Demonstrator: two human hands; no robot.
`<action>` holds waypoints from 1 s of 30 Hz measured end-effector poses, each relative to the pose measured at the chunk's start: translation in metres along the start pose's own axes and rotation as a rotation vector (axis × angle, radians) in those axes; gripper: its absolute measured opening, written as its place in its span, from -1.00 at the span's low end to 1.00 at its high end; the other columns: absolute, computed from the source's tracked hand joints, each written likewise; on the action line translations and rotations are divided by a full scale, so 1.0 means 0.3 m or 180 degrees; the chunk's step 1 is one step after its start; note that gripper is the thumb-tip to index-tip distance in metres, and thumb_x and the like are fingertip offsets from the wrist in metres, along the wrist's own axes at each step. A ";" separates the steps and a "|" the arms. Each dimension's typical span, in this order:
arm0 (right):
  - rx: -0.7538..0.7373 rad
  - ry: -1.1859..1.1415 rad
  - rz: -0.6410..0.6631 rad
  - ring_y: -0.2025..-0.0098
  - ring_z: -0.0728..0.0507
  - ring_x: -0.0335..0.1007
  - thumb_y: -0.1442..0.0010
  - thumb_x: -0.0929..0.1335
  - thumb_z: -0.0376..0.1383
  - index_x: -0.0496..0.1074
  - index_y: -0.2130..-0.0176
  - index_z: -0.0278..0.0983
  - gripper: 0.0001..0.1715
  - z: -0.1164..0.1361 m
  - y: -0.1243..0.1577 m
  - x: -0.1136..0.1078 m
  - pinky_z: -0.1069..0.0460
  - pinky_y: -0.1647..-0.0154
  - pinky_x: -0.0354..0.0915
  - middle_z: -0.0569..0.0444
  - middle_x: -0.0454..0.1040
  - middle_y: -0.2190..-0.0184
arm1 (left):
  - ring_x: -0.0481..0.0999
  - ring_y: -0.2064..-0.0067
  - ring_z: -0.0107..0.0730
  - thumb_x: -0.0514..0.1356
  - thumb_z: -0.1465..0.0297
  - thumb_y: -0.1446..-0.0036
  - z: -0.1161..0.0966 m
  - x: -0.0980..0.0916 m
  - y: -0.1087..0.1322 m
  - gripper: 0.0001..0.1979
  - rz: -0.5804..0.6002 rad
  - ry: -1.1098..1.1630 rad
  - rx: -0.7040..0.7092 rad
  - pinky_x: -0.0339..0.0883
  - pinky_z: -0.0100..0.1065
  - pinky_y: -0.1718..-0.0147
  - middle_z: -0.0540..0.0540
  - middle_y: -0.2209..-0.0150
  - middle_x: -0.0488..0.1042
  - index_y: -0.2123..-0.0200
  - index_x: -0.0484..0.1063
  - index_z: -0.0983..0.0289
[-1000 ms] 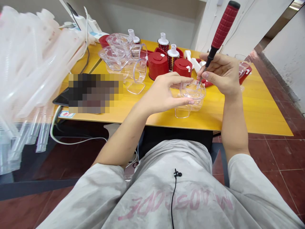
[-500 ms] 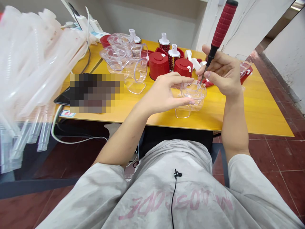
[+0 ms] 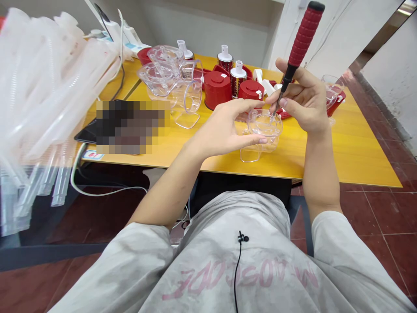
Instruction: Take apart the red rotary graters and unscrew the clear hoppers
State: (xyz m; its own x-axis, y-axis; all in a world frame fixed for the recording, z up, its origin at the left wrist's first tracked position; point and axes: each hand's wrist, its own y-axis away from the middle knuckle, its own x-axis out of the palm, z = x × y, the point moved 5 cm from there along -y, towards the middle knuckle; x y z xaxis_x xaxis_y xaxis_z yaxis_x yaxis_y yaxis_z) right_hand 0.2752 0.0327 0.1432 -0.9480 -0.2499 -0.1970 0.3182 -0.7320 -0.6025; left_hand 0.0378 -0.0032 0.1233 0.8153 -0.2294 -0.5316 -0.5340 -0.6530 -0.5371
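Where the left hand and the right hand are working: both are hovering close together above the front half of a yellow wooden table.

Left hand: it is cradling a clear plastic housing, with the fingers curving loosely around its side, grasping without clenching.

Right hand: it is pinching the shaft of a red-handled screwdriver between thumb and fingers, with the handle angling up and away.

Housing: it is sitting just in front of the left fingers, with the screwdriver's tip reaching down to its far rim. I cannot tell whether the tip is touching, or whether the square foot is resting on the table.

Nearby: red lidded canisters and stacked clear housings are standing beyond the hands, and a bundle of clear ribbed tubes is leaning in at the left.

Risk: a slip of the tip could be scratching or cracking the clear plastic, or jabbing the left fingers, because they are so close. The loose hold could also be letting the smooth housing turn or drop under pressure.
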 end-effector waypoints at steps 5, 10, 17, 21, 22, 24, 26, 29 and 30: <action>-0.0026 -0.0112 -0.0004 0.20 -0.19 0.81 -0.29 0.73 0.07 0.70 -0.32 0.00 -0.28 0.003 0.006 0.001 -0.13 0.04 0.82 0.16 0.86 0.13 | 0.79 -0.27 0.19 0.59 -0.33 -0.15 0.002 0.000 0.000 -0.04 -0.0051 -0.0032 -0.0026 0.65 0.12 -0.39 0.34 -0.32 0.77 -0.36 0.73 0.22; 0.0071 -0.0108 -0.0125 0.24 -0.16 0.74 -0.19 0.76 0.20 0.71 -0.02 -0.03 -0.40 -0.003 0.000 0.009 -0.14 0.03 0.78 0.16 0.81 0.19 | 0.79 -0.24 0.17 0.59 -0.32 -0.17 -0.004 0.001 0.002 -0.10 -0.0057 -0.0024 -0.0080 0.65 0.13 -0.37 0.32 -0.31 0.78 -0.32 0.75 0.19; 0.0203 0.0145 -0.0176 0.21 -0.15 0.56 -0.11 0.74 0.39 0.60 0.12 -0.01 -0.27 -0.041 -0.011 0.005 -0.15 0.05 0.72 0.15 0.68 0.24 | 0.79 -0.21 0.16 0.57 -0.34 -0.16 -0.006 0.001 0.004 -0.09 -0.0066 -0.0069 -0.0148 0.66 0.12 -0.35 0.32 -0.28 0.79 -0.31 0.75 0.20; 0.0119 0.0191 -0.0203 0.19 -0.16 0.57 -0.09 0.76 0.35 0.60 0.17 -0.04 -0.29 -0.054 -0.017 0.002 -0.16 0.02 0.69 0.13 0.59 0.26 | 0.79 -0.20 0.16 0.58 -0.35 -0.15 -0.001 0.002 0.005 -0.09 -0.0086 -0.0058 -0.0142 0.66 0.13 -0.35 0.31 -0.26 0.80 -0.30 0.75 0.19; 0.0094 0.0195 -0.0215 0.18 -0.15 0.58 -0.08 0.77 0.33 0.61 0.18 -0.04 -0.30 -0.054 -0.018 0.001 -0.15 0.02 0.69 0.13 0.61 0.24 | 0.79 -0.20 0.16 0.58 -0.34 -0.16 -0.001 0.002 0.004 -0.09 -0.0084 -0.0045 -0.0127 0.66 0.14 -0.35 0.31 -0.25 0.80 -0.30 0.75 0.19; 0.0063 0.0226 -0.0227 0.18 -0.15 0.59 -0.07 0.78 0.33 0.65 0.17 -0.05 -0.31 -0.053 -0.018 -0.002 -0.16 0.03 0.68 0.12 0.65 0.20 | 0.80 -0.21 0.16 0.59 -0.33 -0.17 -0.001 0.003 0.004 -0.11 -0.0075 -0.0008 -0.0097 0.67 0.13 -0.36 0.31 -0.25 0.79 -0.30 0.75 0.19; 0.0089 0.0292 -0.0210 0.20 -0.15 0.56 -0.07 0.77 0.36 0.69 0.14 -0.03 -0.30 -0.051 -0.016 -0.007 -0.19 0.03 0.67 0.12 0.67 0.19 | 0.80 -0.23 0.16 0.59 -0.32 -0.18 -0.001 0.004 0.004 -0.13 -0.0060 0.0026 -0.0095 0.67 0.13 -0.37 0.31 -0.26 0.79 -0.30 0.75 0.18; 0.0215 0.0373 -0.0121 0.18 -0.20 0.54 -0.12 0.73 0.41 0.74 0.02 0.05 -0.30 -0.051 -0.009 -0.013 -0.27 -0.08 0.65 0.10 0.70 0.22 | 0.80 -0.25 0.18 0.58 -0.32 -0.18 -0.001 0.004 0.004 -0.14 -0.0041 0.0060 -0.0119 0.68 0.14 -0.38 0.30 -0.29 0.78 -0.30 0.75 0.15; 0.0233 0.0348 -0.0089 0.15 -0.21 0.54 -0.13 0.73 0.40 0.74 -0.02 0.08 -0.30 -0.050 -0.007 -0.014 -0.28 -0.13 0.64 0.11 0.72 0.23 | 0.80 -0.25 0.18 0.59 -0.32 -0.18 -0.001 0.004 0.004 -0.14 -0.0042 0.0066 -0.0117 0.68 0.14 -0.38 0.30 -0.29 0.78 -0.30 0.75 0.15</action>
State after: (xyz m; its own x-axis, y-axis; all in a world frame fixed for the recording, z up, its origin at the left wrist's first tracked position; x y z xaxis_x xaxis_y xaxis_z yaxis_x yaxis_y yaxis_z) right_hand 0.2783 0.0448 0.1336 -0.9503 -0.1610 -0.2664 0.2873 -0.7830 -0.5517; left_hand 0.0381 -0.0045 0.1224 0.8268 -0.2353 -0.5109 -0.5149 -0.6820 -0.5193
